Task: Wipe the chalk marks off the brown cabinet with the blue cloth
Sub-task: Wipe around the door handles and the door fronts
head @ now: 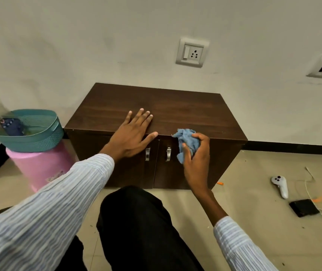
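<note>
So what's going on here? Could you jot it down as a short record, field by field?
setting: a person crouched on a tiled floor in front of a low cabinet against a wall
cabinet: brown, two doors with metal handles, both shut
left hand: laid flat on the cabinet top, fingers straight
right hand: grips the bunched blue cloth at the cabinet's front top edge
chalk marks: none that I can make out on the top
beside the cabinet: teal basket sitting on a pink stool
on the floor: white controller, black square object, a cable
</note>
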